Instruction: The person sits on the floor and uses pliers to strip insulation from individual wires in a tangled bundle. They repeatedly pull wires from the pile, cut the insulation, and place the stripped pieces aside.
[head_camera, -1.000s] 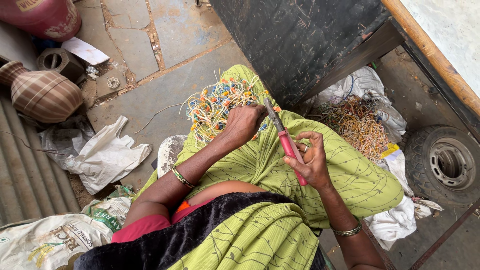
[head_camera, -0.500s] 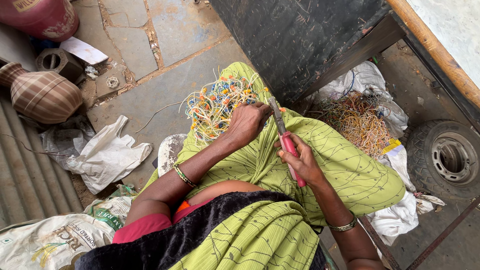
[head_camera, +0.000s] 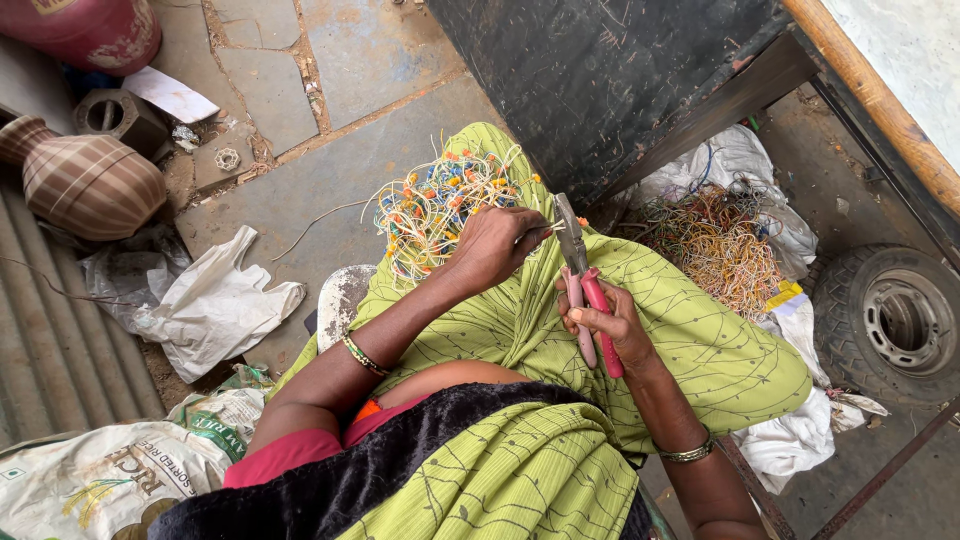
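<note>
Pliers (head_camera: 585, 285) in right hand (head_camera: 612, 325), wire tangle (head_camera: 440, 210) under left hand (head_camera: 495, 245), tyre (head_camera: 890, 320) nearby

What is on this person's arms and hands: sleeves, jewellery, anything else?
Both forearms are bare. The left arm has a short pink sleeve and a green-and-gold bangle. The right wrist carries a dull metal bangle. No gloves on either hand.

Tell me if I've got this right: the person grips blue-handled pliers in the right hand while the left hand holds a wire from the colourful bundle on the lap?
Not quite: the head view shows the pliers have pink handles, not blue. The right hand does grip them, and the left hand holds a wire from the colourful bundle.
</note>
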